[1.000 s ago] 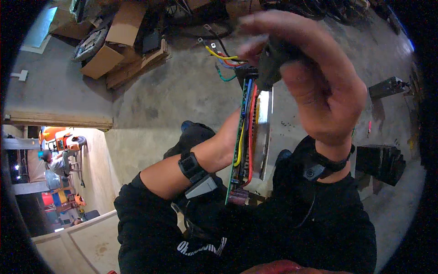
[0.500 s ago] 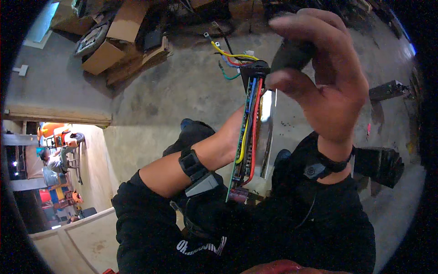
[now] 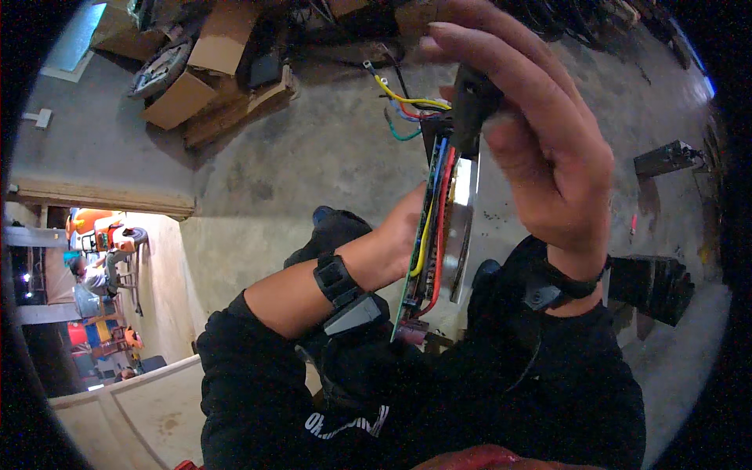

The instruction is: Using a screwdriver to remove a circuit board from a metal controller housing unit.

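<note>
An opened electronic controller (image 3: 427,235) hangs upright before me, its long green circuit board edge-on, with blue, yellow and red wires along it. My left hand (image 3: 399,239) grips it from behind; the fingers are hidden by the board. At its far end is a black end plate (image 3: 432,137), where a bundle of coloured leads (image 3: 407,102) with metal lugs comes out. Over that end, my right hand (image 3: 548,149) holds a dark, stubby tool handle (image 3: 474,98) between thumb and fingers. The handle partly covers the plate, and its tip is hidden.
Cardboard boxes (image 3: 223,39) and scrap pile up at the far left. On the concrete floor to the right lie a dark metal block (image 3: 666,159) and a black finned case (image 3: 650,287). Through a doorway at left, a person (image 3: 94,274) sits near orange machines.
My right hand has shifted left, its fingers straightening, and the dark handle has turned and come down nearer the end plate. The controller has moved only slightly.
</note>
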A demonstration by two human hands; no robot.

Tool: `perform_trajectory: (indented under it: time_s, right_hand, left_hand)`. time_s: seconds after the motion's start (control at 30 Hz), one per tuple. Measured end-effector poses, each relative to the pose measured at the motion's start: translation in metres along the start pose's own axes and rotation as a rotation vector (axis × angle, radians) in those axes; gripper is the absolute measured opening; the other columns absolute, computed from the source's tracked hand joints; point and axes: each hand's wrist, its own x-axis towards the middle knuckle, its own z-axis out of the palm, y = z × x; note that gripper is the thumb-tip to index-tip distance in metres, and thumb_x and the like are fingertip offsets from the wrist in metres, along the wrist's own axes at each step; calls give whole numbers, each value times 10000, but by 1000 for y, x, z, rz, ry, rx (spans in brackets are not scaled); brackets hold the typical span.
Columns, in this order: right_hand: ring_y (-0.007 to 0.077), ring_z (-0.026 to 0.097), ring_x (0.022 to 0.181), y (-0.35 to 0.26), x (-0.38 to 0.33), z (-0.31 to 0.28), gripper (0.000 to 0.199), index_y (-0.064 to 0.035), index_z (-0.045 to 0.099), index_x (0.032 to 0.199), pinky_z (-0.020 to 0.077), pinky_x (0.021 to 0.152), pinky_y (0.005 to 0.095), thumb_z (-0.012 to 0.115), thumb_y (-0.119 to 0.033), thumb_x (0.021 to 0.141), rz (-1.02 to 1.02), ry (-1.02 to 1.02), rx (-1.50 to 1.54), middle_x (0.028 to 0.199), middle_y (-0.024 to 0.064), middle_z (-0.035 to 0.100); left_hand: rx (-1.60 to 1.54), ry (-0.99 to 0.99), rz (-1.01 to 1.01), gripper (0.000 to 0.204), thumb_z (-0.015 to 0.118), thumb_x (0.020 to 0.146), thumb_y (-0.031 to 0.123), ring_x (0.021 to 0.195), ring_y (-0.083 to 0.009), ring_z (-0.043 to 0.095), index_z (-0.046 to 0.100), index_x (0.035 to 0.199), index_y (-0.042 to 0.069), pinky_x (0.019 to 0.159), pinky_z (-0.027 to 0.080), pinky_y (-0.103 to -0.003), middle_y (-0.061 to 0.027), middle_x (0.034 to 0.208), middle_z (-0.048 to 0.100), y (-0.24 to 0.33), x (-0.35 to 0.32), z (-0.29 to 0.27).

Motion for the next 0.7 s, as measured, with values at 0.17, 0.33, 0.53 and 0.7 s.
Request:
perform_trajectory:
  time_s: [0.17,0.33,0.53,0.7]
  right_hand:
    - [268,592,1054,8,-4,-14,399,52,584,1165,485,840,319,669,-131,821,-88,-22,-64,1208,188,566]
    - [258,604,1021,29,-13,1,404,40,559,1186,507,832,344,639,-168,848,-110,86,-203,1210,185,552]
    - [256,609,989,2,0,-7,456,37,603,1136,504,806,324,749,-133,738,9,42,32,1166,187,586]
    - [273,600,1038,11,-7,-8,386,34,584,1163,505,830,338,648,-189,855,-128,8,-117,1218,210,551]
  left_hand:
    - [83,268,23,416,435,946,436,839,-186,634,605,978,57,733,504,-310,-64,884,651,9,-4,35]
    - [159,266,-3,402,439,952,420,848,-199,632,592,1003,52,755,504,-320,-64,907,647,9,-7,24]
    - [82,274,35,403,419,963,404,839,-205,633,591,984,39,764,509,-328,-88,874,646,8,0,26]
    - [110,248,76,403,425,961,407,843,-217,633,573,1021,37,775,509,-329,-104,902,644,5,8,22]
